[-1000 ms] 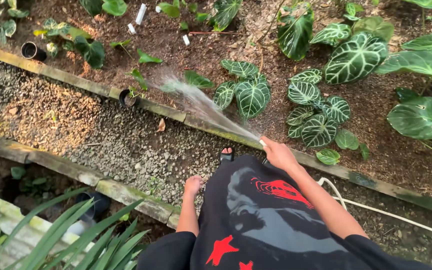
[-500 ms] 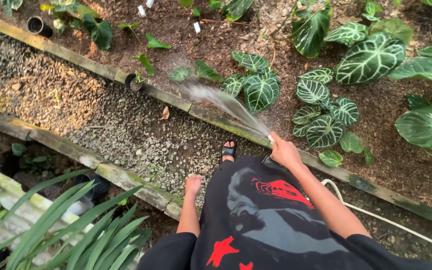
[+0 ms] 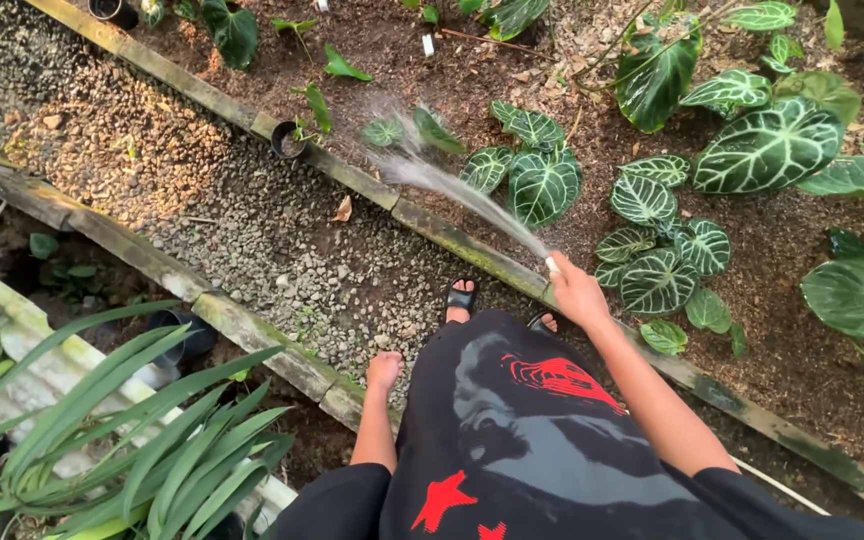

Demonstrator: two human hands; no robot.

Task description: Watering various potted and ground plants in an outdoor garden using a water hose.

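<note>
The right hand [image 3: 577, 293] is closed around a white hose end [image 3: 551, 265], spraying water [image 3: 452, 185] over the mossy wooden edge [image 3: 432, 225]. The left hand [image 3: 384, 370] hangs loosely curled, holding nothing.

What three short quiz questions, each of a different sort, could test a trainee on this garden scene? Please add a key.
1. True or false: the right hand holds the hose end, and the water jet flies up and to the left over the soil.
2. Where does the left hand hang? A) on a leaf B) empty, over the gravel path C) on the hose
3. Fill in: the person's feet wear black ____.

Key: 1 true; 2 B; 3 sandals.
</note>
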